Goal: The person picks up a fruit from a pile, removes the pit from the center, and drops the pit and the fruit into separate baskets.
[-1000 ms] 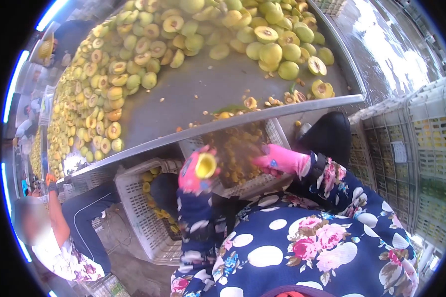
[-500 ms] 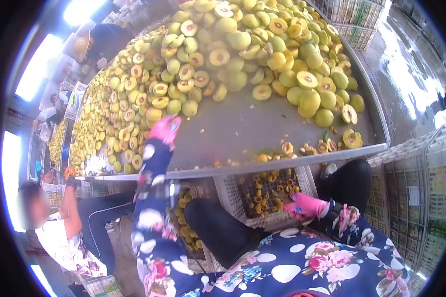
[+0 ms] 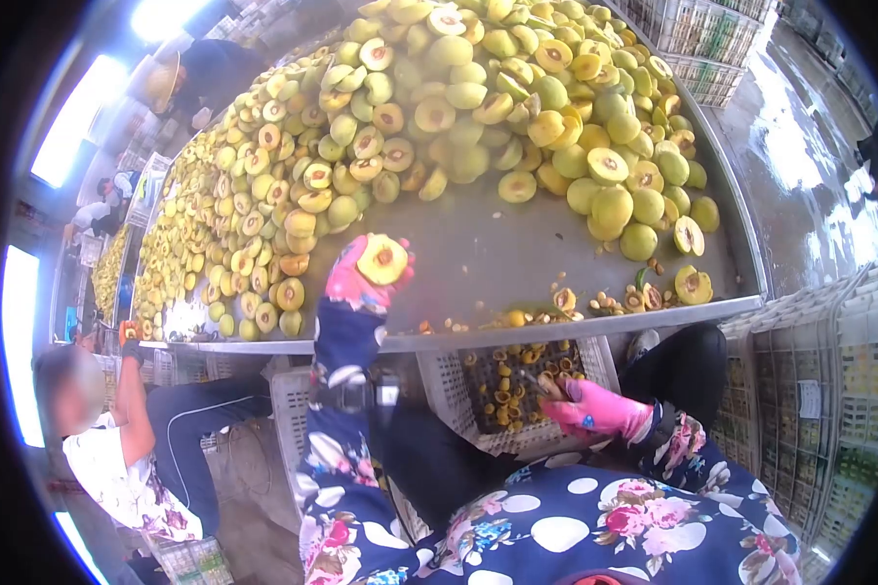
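At far left, bright upright light panels (image 3: 19, 341) line the room's edge; beside them a seated co-worker (image 3: 132, 478) in a white patterned top faces the desk, both arms raised to its corner. The desk (image 3: 439, 268), a grey metal surface with a raised rim, spans the centre; a heap of halved and whole yellow-green fruit (image 3: 361, 127) covers its left and far parts, leaving bare metal toward the front. A pale crate (image 3: 289, 414) stands beneath the front edge, partly hidden by a sleeve. Above that edge, the pink-gloved left hand (image 3: 353, 281) grips a fruit half (image 3: 381, 260), cut face showing. Scraps (image 3: 564, 299) and small pieces lie along the rim to its right. Below, a perforated crate (image 3: 600, 363) contains small yellow fruit remnants. The pink-gloved right hand (image 3: 603, 409) is curled over this crate's near right side, beside a brownish item; whether it is gripped cannot be told. At right, stacked crates (image 3: 844, 341) rise beside a wet, reflective floor (image 3: 800, 166).
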Demonstrator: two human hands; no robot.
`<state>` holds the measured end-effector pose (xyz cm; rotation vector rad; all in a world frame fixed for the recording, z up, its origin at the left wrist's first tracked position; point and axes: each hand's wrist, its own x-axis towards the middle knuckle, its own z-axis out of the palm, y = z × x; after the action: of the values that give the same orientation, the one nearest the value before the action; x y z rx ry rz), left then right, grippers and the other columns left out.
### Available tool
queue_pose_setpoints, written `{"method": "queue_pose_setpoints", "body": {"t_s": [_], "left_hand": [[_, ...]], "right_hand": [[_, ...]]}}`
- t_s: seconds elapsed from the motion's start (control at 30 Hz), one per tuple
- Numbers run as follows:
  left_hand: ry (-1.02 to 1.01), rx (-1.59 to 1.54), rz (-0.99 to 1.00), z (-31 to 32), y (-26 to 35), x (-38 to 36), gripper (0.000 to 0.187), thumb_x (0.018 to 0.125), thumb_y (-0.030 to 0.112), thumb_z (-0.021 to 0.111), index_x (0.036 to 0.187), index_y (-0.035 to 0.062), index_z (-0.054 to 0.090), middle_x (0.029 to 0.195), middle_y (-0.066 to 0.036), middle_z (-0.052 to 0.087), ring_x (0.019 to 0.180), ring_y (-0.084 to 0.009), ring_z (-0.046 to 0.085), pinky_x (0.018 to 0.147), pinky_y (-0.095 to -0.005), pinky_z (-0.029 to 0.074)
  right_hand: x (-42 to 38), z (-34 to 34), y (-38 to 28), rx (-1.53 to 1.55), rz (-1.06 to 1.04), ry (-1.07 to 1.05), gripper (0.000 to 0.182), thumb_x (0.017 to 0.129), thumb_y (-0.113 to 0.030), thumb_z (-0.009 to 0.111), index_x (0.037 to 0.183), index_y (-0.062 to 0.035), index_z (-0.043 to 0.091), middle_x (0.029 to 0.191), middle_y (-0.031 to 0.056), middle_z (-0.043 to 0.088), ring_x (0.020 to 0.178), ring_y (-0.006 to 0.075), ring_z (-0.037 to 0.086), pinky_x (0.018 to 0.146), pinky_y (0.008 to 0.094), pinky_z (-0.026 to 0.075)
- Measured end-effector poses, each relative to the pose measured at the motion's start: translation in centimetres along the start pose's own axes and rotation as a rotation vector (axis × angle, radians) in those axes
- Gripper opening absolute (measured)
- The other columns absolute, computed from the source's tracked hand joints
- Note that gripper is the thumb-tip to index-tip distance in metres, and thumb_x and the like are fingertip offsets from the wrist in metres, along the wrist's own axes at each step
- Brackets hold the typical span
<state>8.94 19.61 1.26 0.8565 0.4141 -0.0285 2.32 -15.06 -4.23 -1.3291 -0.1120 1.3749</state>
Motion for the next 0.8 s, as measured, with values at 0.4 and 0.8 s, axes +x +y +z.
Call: {"method": "queue_pose_setpoints", "body": {"t_s": [0.4,0.8], "left_hand": [[-0.132,-0.213,-0.058,7.4,-10.2,-10.9,0.039,0.096,0.028,0.036,0.121,-0.0015,0.045,0.109,-0.018,0.055,0.096,-0.0251,0.056,0.084,-0.0352,0.048],[-0.068,-0.089,0.064,8.7,-13.7,-11.4,0.033,0.092,0.017,0.046,0.12,-0.0007,0.047,0.108,-0.015,0.057,0.097,-0.0228,0.057,0.085,-0.0317,0.047]], "right_hand": [[-3.2,4.2,-6.0,-0.639,-0.493,0.333,0.031,0.085,-0.026,0.059,0.09,0.0022,0.047,0.072,0.0244,0.058,0.068,0.0414,0.057,0.057,0.0429,0.043],[-2.4,4.2,-3.2,-0.805,-0.594,0.475,0.029,0.085,-0.023,0.056,0.091,0.0032,0.045,0.067,0.0239,0.056,0.063,0.0405,0.057,0.053,0.0431,0.043]]}}
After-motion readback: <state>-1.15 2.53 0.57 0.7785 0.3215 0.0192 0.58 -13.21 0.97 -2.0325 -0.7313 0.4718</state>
